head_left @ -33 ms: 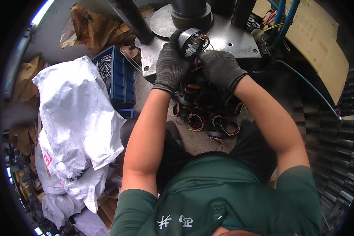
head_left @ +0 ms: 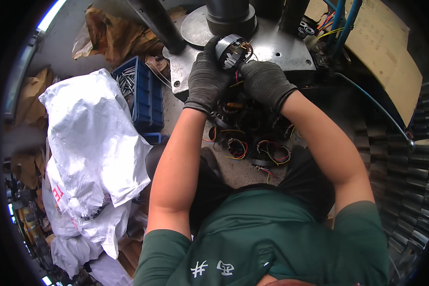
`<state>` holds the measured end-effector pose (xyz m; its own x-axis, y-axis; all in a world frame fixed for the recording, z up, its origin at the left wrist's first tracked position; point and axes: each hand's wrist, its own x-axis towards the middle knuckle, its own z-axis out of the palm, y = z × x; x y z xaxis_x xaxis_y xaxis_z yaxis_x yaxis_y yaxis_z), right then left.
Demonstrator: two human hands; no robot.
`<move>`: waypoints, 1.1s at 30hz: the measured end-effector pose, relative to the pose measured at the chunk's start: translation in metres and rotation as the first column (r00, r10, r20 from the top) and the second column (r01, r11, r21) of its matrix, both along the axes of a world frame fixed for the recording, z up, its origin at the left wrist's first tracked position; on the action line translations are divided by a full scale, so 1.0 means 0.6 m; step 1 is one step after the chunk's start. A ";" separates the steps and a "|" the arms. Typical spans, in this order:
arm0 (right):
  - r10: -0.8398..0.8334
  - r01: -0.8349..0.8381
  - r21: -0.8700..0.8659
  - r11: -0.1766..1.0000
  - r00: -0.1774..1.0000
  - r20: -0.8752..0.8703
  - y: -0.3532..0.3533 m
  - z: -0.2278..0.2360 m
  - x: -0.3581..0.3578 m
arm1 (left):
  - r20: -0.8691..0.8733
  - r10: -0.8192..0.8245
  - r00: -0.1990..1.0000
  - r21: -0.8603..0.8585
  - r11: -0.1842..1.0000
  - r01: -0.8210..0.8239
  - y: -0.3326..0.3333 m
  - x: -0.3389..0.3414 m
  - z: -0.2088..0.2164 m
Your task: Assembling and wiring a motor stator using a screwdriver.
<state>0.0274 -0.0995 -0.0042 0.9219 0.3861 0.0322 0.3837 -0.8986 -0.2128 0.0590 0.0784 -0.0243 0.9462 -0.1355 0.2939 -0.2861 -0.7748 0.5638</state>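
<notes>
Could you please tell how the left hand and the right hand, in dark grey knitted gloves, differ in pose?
The left hand grips the silver metal ring part at its left; the right hand is at its lower right. The left hand points upward; the right hand slants up-left. Both are gloved.

Head view: left fisheye of a head-worn pair, upright, looking steeply down. Wearer's shirt fills lower centre, close to lens; left hand and right hand at upper centre, farther off. Field very wide: white sack at left, cardboard upper right, straight edges bowing toward the dark rim.
</notes>
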 end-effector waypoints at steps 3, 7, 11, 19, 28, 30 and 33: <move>0.011 -0.011 -0.014 1.000 1.000 -0.008 0.005 0.014 -0.004 | -0.061 -0.018 0.998 -0.051 0.999 0.015 0.005 0.009 -0.002; -0.011 0.011 -0.014 1.000 1.000 -0.001 -0.007 0.013 -0.006 | -0.058 -0.051 0.997 -0.125 0.991 0.044 0.002 0.012 -0.011; -0.017 0.018 0.016 1.000 1.000 -0.019 -0.004 0.005 -0.002 | -0.081 -0.084 0.993 -0.171 0.983 0.069 0.002 0.013 -0.007; 0.005 -0.005 0.027 1.000 1.000 0.006 0.004 -0.001 0.002 | -0.101 -0.090 0.991 -0.191 0.979 0.070 0.003 0.012 -0.011; -0.061 0.061 0.046 0.997 0.998 0.004 -0.002 -0.016 0.012 | -0.066 -0.062 0.996 -0.087 0.995 0.056 0.001 0.010 0.001; -0.051 0.049 0.080 0.996 0.999 0.012 -0.019 -0.012 0.009 | -0.062 -0.039 0.997 -0.048 0.998 0.036 -0.002 0.003 0.005; 0.007 -0.013 0.187 0.982 0.999 0.036 -0.057 -0.006 -0.004 | 0.040 -0.017 0.999 -0.196 0.980 0.025 0.020 0.014 -0.035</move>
